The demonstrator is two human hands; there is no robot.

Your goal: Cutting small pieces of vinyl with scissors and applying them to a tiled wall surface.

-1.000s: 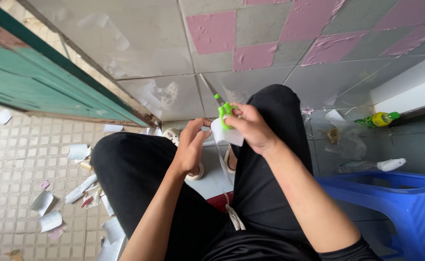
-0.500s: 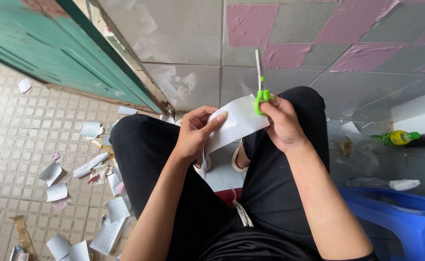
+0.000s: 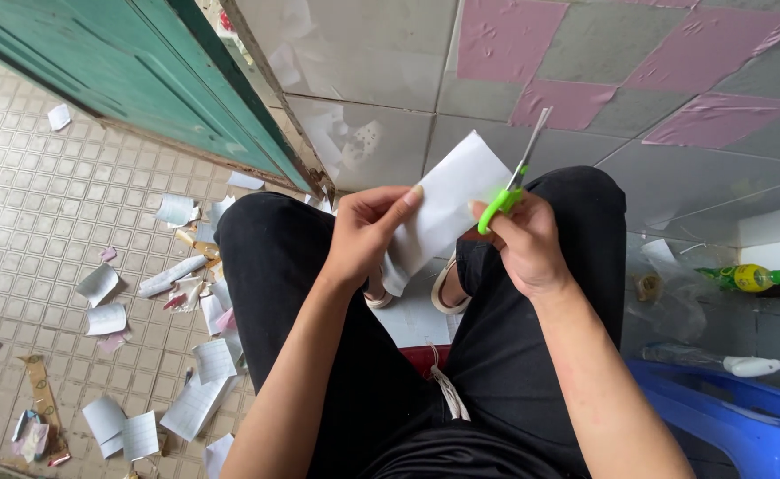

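I sit with my knees in black trousers [image 3: 301,293] spread apart. My left hand [image 3: 368,232] pinches the left edge of a white sheet of paper [image 3: 448,204] held up between my knees. My right hand [image 3: 521,241] grips green-handled scissors [image 3: 514,186], blades pointing up along the paper's right edge. Both hands are close together, with the paper between them.
Several white paper scraps [image 3: 186,390] litter the tiled floor at the left. A green door [image 3: 124,80] stands at the upper left. A blue plastic stool [image 3: 736,417] sits at the lower right, with a yellow-green bottle [image 3: 749,278] and a white bottle [image 3: 718,362] beside it.
The view shifted and the hands came closer. The paper unfolded into a bigger sheet held up, and the scissors' blades now lie along its right edge.
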